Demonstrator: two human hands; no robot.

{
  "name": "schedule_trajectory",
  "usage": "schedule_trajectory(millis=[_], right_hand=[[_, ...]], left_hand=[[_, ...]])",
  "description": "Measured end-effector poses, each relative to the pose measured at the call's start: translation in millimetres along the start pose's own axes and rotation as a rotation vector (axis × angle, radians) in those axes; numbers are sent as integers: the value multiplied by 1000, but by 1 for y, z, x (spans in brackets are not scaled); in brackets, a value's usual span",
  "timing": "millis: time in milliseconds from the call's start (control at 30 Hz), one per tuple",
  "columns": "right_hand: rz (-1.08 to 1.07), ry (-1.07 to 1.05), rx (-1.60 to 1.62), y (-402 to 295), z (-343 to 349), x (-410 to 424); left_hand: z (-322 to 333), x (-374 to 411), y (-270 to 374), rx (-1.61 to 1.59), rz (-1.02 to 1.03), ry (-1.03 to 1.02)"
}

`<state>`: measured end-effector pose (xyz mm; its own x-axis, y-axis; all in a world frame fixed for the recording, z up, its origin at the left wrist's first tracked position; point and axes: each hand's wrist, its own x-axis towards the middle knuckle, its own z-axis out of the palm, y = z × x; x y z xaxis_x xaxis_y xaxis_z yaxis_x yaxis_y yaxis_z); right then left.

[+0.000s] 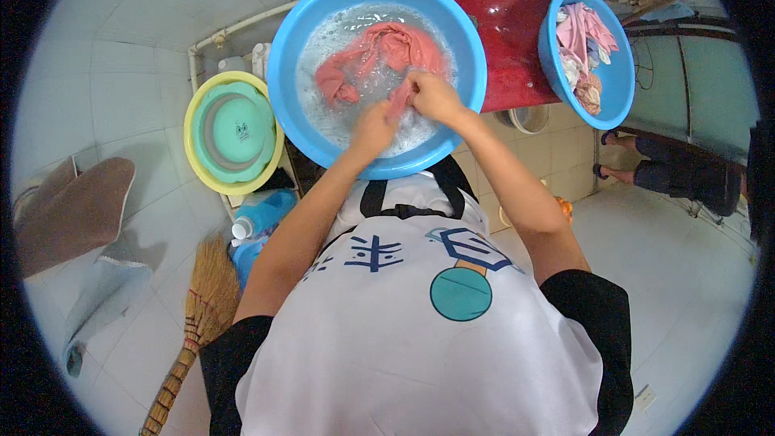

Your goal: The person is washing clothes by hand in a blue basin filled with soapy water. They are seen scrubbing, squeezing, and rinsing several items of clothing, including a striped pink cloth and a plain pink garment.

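A large blue plastic basin [283,72] of soapy water stands before me on a red tabletop [514,30]. In it, a wet coral-pink garment [399,48] lies bunched and partly under water. Both hands pinch one lifted fold of that cloth over the near side of the basin. My left hand [374,124] grips the fold from the left, somewhat blurred. Just to its right and a little farther off, my right hand [435,95] holds the other end of the fold. The fingertips are partly hidden by the cloth and the hands themselves.
A smaller blue basin [548,54] with laundry [584,42] sits at the table's right end. On the left are a green basin [242,109] nested in a yellow basin [192,133], blue liquid bottles [266,212] and a straw broom [206,290]. A person's legs [666,166] show at right.
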<state>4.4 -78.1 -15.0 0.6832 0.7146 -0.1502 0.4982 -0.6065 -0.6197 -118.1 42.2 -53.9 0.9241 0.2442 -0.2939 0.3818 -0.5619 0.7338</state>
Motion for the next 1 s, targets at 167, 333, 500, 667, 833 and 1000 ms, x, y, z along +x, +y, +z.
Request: schedule_trajectory(millis=[167, 333, 500, 667, 833, 1000], right_hand=[[254, -375, 627, -35, -85, 6], [165, -359, 742, -70, -135, 16], [244, -110, 751, -45, -104, 22], [6, 60, 142, -3, -35, 11], [-31, 254, -16, -12, 5, 26], [228, -15, 1090, -36, -29, 13]], left_hand=[[-73, 3, 4, -668, 24, 56], [-135, 0, 64, -1002, -12, 96], [-170, 15, 92, -1085, 146, 100], [-193, 26, 117, -1168, 321, -28], [-227, 30, 141, -1363, 533, -198], [-232, 48, 119, -1466, 428, 0]])
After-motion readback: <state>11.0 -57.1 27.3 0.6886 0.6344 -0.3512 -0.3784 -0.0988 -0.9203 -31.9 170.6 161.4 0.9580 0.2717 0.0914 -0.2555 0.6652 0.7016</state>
